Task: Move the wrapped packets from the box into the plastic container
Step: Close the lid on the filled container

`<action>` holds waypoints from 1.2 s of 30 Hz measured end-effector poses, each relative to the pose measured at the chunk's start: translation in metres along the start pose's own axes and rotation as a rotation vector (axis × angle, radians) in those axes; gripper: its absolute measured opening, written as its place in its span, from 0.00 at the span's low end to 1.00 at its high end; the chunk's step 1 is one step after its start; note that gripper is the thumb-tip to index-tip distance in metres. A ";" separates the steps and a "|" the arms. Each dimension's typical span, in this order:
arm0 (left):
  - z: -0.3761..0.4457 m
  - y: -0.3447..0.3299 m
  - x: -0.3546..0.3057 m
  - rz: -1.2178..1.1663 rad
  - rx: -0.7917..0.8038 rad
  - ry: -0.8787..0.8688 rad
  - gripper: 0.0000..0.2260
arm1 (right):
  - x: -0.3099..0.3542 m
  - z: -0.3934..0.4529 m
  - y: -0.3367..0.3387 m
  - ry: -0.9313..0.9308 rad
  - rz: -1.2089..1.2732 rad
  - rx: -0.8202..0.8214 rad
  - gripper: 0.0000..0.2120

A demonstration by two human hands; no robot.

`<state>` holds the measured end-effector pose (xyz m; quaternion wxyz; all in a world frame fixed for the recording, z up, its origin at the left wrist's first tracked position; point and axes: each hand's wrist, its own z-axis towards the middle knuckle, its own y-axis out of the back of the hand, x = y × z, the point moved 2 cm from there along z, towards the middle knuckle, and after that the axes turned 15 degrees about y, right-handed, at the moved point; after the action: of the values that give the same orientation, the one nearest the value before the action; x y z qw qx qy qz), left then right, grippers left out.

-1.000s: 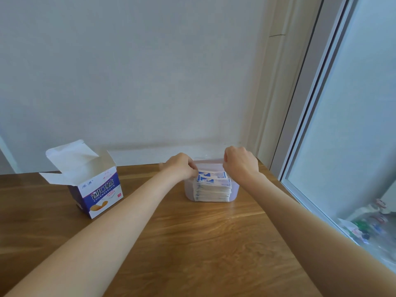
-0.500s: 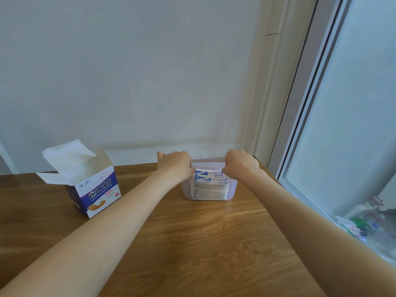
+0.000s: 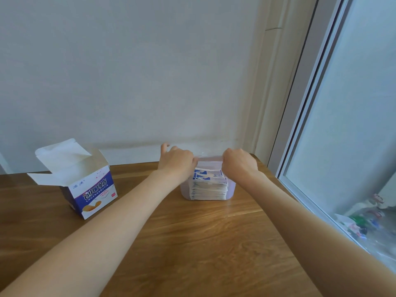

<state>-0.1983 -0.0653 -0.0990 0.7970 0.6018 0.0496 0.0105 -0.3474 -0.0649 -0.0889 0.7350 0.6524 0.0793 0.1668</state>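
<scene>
While both hands are curling down over the plastic container (image 3: 231, 187), left hand (image 3: 176, 160) and right hand (image 3: 239, 162) are pressing the bandage packets (image 3: 209, 185) stacked between them; actual grip is hidden. Looks like the final tamping step. Next probably calls for checking the open box (image 3: 85, 179), well off beyond the left hand, for leftovers.
</scene>
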 end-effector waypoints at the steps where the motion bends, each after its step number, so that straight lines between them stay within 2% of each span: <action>1: 0.001 0.002 0.002 -0.009 -0.031 -0.003 0.21 | -0.003 0.000 0.003 -0.008 0.004 -0.015 0.05; 6: -0.004 -0.002 0.004 -0.039 0.003 -0.028 0.25 | -0.002 -0.008 -0.002 0.001 -0.027 0.054 0.05; 10: -0.005 -0.004 0.002 -0.026 -0.004 -0.041 0.26 | 0.003 -0.009 -0.007 0.012 -0.033 0.085 0.13; 14: -0.005 -0.002 0.005 -0.022 0.025 -0.075 0.26 | 0.002 -0.007 -0.006 0.031 -0.022 0.089 0.08; 18: -0.008 0.000 0.004 0.002 0.027 -0.106 0.27 | 0.003 -0.005 -0.011 0.053 -0.100 0.125 0.10; 22: -0.012 -0.002 0.000 -0.024 0.036 -0.089 0.25 | 0.005 -0.002 -0.011 0.059 -0.093 0.232 0.12; 26: -0.021 0.000 -0.005 -0.030 0.031 -0.085 0.17 | 0.010 -0.008 -0.001 0.000 0.040 0.368 0.20; 31: -0.027 0.000 -0.010 0.027 0.035 -0.093 0.28 | 0.020 -0.017 0.005 0.007 0.104 0.410 0.21; 36: -0.028 0.002 -0.009 0.117 0.051 -0.146 0.27 | 0.020 -0.018 0.007 -0.004 0.132 0.392 0.20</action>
<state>-0.2093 -0.0384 -0.1039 0.7810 0.6229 -0.0437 0.0121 -0.3355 -0.0399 -0.0826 0.5817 0.7871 0.0660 0.1944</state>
